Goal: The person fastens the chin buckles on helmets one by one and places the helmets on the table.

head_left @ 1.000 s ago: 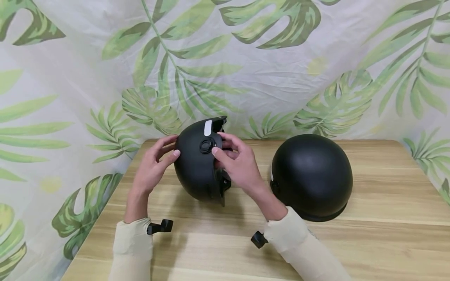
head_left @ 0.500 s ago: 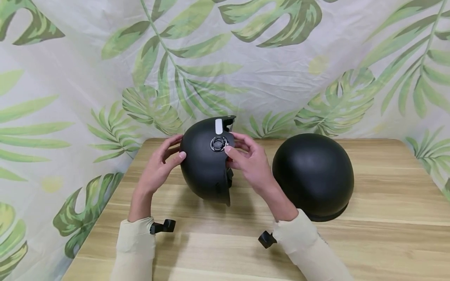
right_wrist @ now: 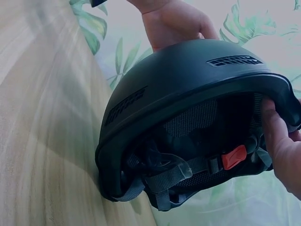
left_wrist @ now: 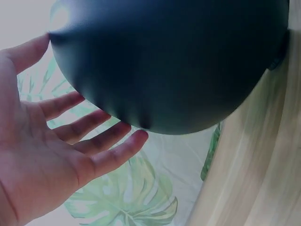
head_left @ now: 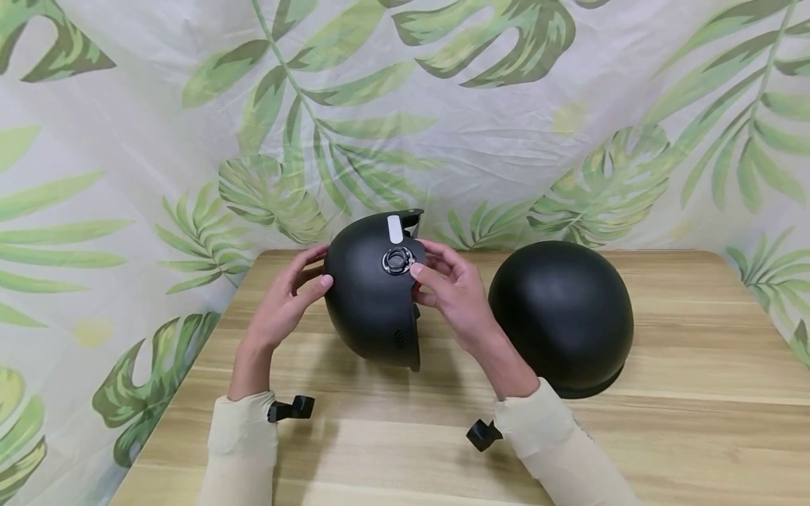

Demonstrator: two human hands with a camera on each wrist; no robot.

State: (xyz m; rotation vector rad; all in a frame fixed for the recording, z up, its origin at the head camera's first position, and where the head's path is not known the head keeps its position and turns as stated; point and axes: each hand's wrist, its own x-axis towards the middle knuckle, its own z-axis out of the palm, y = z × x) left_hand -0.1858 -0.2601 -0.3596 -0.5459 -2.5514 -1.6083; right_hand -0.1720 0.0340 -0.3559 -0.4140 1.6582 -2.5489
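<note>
A matte black helmet (head_left: 367,302) is tipped on its side at the left of the table, its opening facing right. A round black ring fitting (head_left: 397,261) and a white oblong sticker (head_left: 395,229) mark its upward side. My left hand (head_left: 281,306) touches the crown with spread, nearly straight fingers; the left wrist view shows their fingertips (left_wrist: 140,135) against the shell. My right hand (head_left: 455,295) pinches the rim beside the fitting, thumb outside and fingers inside. In the right wrist view, the padded inside shows dark straps and a red buckle piece (right_wrist: 234,157).
Another black helmet (head_left: 563,316) sits dome up on the wooden table (head_left: 709,351), close to the right forearm. A leaf-printed cloth (head_left: 493,161) hangs behind and beside the table. Small black cameras (head_left: 484,435) stick out from the wrists.
The held helmet and both hands have moved slightly right. The helmet has turned a little, so a side vent near its lower rim now shows. The other helmet stays where it was.
</note>
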